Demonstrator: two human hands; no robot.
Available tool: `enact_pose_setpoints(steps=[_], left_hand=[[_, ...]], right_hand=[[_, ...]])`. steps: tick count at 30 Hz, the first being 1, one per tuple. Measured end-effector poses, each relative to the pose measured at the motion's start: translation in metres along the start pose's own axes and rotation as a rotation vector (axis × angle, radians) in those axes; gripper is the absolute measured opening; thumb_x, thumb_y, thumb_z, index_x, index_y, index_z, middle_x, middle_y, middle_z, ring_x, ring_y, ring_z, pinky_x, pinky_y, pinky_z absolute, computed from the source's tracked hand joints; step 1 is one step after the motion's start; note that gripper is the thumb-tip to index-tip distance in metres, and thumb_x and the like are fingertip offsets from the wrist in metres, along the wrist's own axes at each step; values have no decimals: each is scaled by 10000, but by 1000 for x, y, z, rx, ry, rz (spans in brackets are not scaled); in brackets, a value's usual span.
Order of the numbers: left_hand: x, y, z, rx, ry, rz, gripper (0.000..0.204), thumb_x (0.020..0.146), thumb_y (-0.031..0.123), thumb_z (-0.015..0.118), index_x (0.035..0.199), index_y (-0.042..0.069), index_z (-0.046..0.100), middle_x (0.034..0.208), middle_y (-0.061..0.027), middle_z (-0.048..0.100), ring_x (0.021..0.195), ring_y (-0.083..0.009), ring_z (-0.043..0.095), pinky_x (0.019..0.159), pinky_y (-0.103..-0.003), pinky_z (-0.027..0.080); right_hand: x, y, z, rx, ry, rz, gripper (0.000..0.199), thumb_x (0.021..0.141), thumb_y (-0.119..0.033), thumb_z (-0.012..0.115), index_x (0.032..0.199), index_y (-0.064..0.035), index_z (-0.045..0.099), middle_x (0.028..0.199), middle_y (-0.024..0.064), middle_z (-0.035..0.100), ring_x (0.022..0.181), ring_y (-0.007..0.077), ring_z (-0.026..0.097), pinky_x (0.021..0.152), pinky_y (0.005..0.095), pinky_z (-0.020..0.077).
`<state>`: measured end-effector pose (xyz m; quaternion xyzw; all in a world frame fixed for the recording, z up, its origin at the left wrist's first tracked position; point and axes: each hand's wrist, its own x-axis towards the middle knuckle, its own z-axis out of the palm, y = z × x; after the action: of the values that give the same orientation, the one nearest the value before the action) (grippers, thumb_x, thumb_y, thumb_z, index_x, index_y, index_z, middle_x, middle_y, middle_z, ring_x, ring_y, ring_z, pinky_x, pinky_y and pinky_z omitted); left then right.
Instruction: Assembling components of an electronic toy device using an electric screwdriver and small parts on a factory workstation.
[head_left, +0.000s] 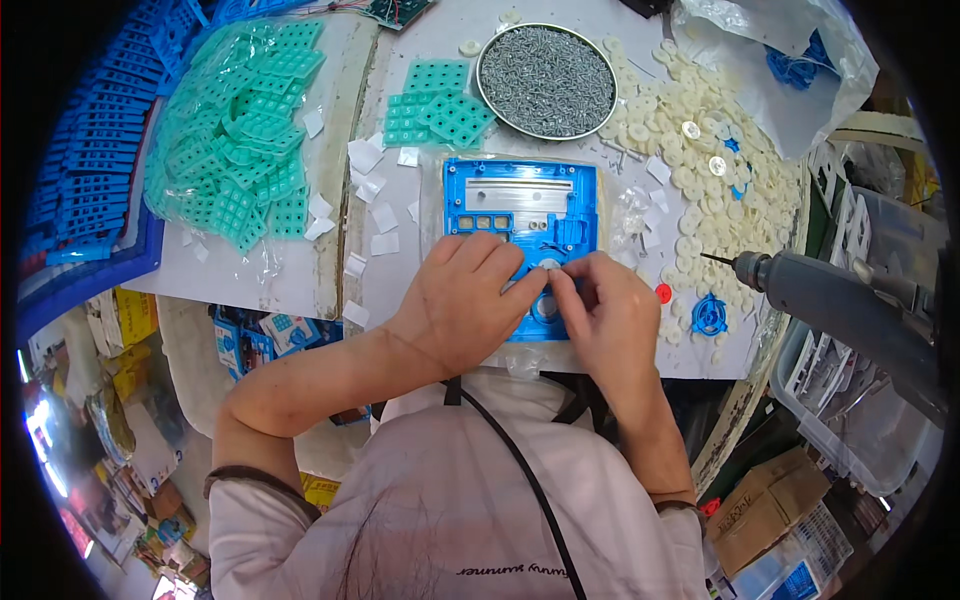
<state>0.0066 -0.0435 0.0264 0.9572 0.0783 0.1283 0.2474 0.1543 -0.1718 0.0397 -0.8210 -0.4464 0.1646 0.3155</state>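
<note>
Head view, centre of the frame: the left hand [462, 290], fingers curled, and the right hand [612, 308], thumb and forefinger close together, meet at a small round whitish piece [549, 264] over a rectangular blue plastic casing [592, 205]; whether either grips it, I cannot tell.

The person wears a pale pinkish short-sleeved shirt [430, 515] whose sleeves [250, 535] end in dark brown trim [680, 505]. Small dark lettering [515, 573] crosses the front. A thin black cord [530, 475] curves down over the fabric.
</note>
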Motion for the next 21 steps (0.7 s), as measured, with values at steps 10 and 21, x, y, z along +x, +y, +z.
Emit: enact_pose_setpoints(steps=[10, 21], left_hand=[[106, -83, -24, 130, 391, 76, 124, 833, 143, 706, 935, 73, 692, 879, -104, 635, 848, -306, 617, 724, -405, 472], [159, -126, -5, 411, 210, -37, 210, 891, 347, 647, 866, 168, 753, 852, -35, 704, 894, -226, 671, 846, -445, 413]], right_hand=[[-4, 44, -170, 832, 650, -552, 539, 896, -447, 652, 1160, 21, 613, 976, 198, 642, 953, 316, 598, 979, 525, 490], [74, 12, -128, 920, 65, -411, 471, 890, -200, 666, 1275, 32, 526, 1002, 106, 582, 770, 169, 533, 762, 355, 435]])
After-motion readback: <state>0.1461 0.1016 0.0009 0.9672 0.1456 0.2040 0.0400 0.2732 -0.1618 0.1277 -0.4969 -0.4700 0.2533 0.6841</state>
